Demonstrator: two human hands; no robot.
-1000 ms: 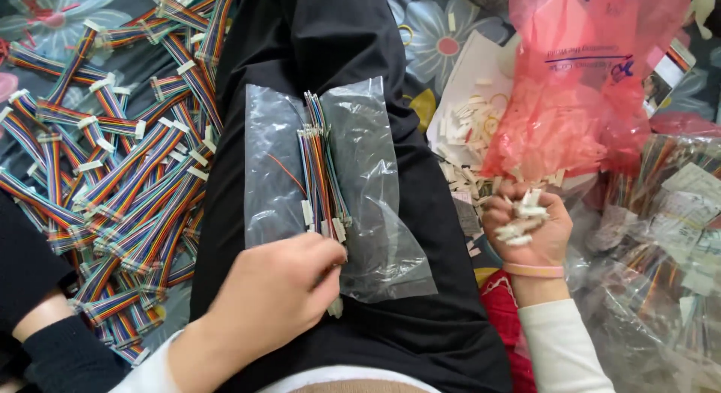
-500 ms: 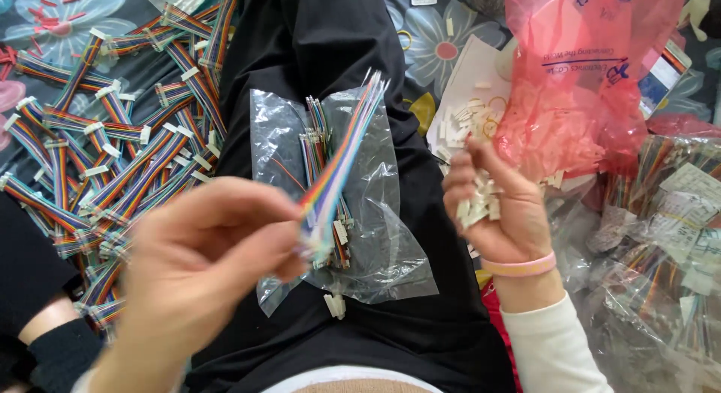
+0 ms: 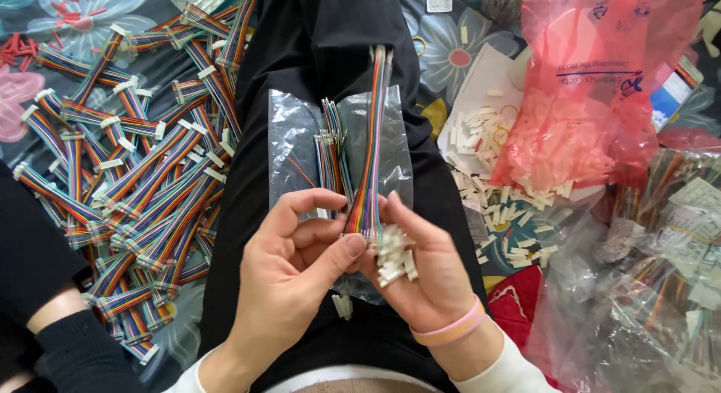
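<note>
I have my left hand [image 3: 289, 269] and right hand [image 3: 420, 277] together at the lower middle of the frame, over my lap. My left fingers [image 3: 353, 246] are pinched narrow on the near end of a rainbow ribbon cable [image 3: 372, 149], which runs straight up the frame across a clear plastic bag [image 3: 300, 149] lying on my black trousers [image 3: 323, 33]. My right fingers are curled round the same cable end while my palm cups a heap of small white connector housings [image 3: 394, 259]. That heap is the weak spot, I think: if I loosen my palm to steady the cable, housings could spill onto my lap, as one white piece [image 3: 342, 305] already lies below my hands. The far cable end is free, so a sideways tug could twist the wires out of line. Finished cables [image 3: 128, 175] lie piled at the left, loose housings [image 3: 488, 134] by the pink bag [image 3: 593, 85] at the right.
</note>
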